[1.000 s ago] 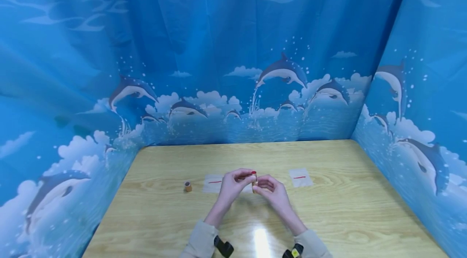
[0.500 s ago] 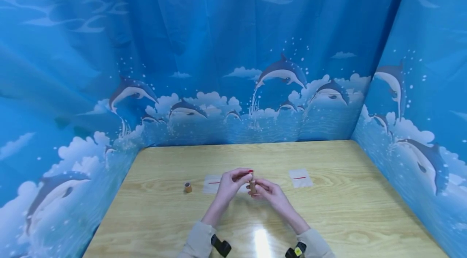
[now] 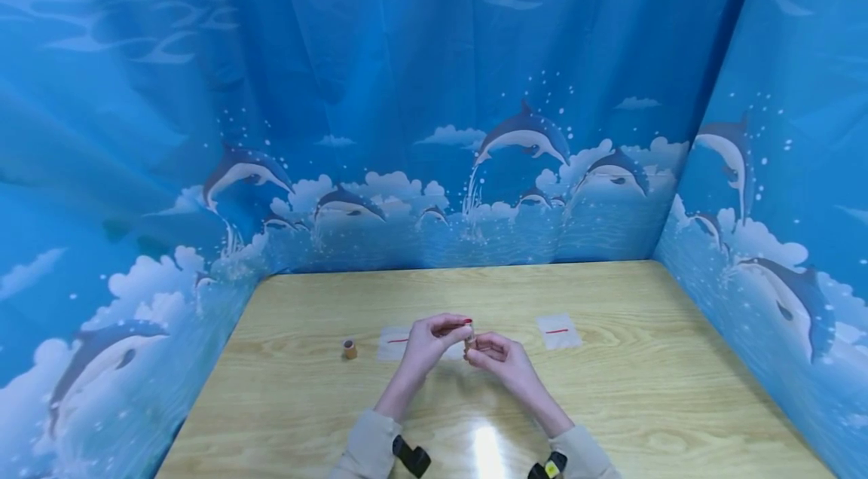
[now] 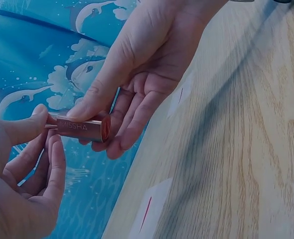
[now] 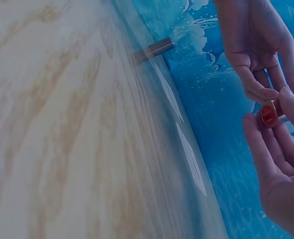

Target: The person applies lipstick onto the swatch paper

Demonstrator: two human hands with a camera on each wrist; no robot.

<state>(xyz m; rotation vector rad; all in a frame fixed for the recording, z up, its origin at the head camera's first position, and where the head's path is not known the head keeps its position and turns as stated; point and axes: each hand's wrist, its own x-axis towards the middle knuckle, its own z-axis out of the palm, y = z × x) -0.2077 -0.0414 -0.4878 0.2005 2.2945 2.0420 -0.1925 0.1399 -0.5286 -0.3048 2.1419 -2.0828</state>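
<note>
A copper-coloured lipstick [image 4: 82, 128] lettered MISSHA is held up between both hands, above the table's middle. My left hand [image 3: 426, 349] pinches its narrower upper part between thumb and fingers. My right hand [image 3: 508, 366] grips the wider base from the right, thumb laid along its side in the left wrist view. The base's underside is red in both wrist views. A bit of red also shows at the top of the lipstick in the head view, partly hidden by the left fingertips.
On the wood-patterned table [image 3: 298, 404], a copper cap [image 3: 349, 349] stands to the left. White paper pieces with red strokes lie behind the hands: a left paper [image 3: 388, 351], a right paper [image 3: 568, 340] and one partly hidden between. Dolphin-printed blue curtains [image 3: 407, 87] surround the table.
My right hand dips slightly around the lipstick's base, then comes back up a little, its fingers shifting on the base. My left hand stays nearly in place at the top. Cap and papers stay put.
</note>
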